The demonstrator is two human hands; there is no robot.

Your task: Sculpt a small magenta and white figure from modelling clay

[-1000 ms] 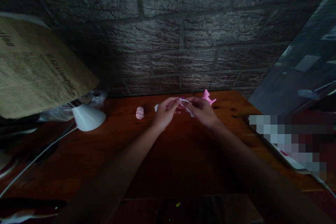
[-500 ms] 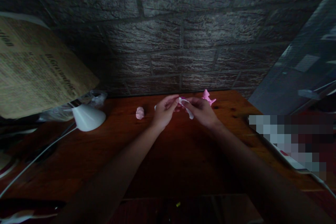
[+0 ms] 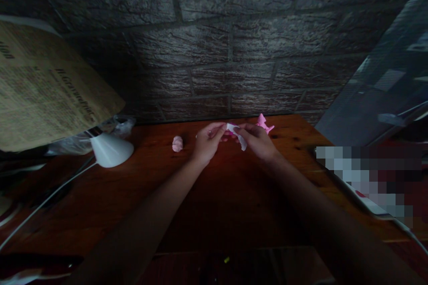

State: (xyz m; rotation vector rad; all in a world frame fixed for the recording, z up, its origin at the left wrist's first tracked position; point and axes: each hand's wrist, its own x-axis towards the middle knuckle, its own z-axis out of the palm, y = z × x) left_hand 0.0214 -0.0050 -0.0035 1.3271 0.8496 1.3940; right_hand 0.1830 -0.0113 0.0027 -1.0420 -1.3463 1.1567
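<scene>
Over the far middle of the wooden table (image 3: pixel 234 196), my left hand (image 3: pixel 206 141) and my right hand (image 3: pixel 257 140) meet, fingers pinched together. Between them they hold a small white strip with a pink bit (image 3: pixel 236 133); I cannot make out what it is. A pink lump (image 3: pixel 177 143) lies on the table left of my left hand. Just behind my right hand, a small pink figure (image 3: pixel 264 123) stands near the wall.
A white lamp shade (image 3: pixel 111 149) with a thin white arm lies at the left, crumpled clear plastic (image 3: pixel 117 127) behind it. A newspaper sheet (image 3: pixel 43 93) hangs at the far left. A dark brick wall (image 3: pixel 214 53) backs the table. A blurred patch covers the right edge.
Both hands have stayed together at the same spot. The fingers have shifted slightly on the white strip, which now hangs a little shorter.
</scene>
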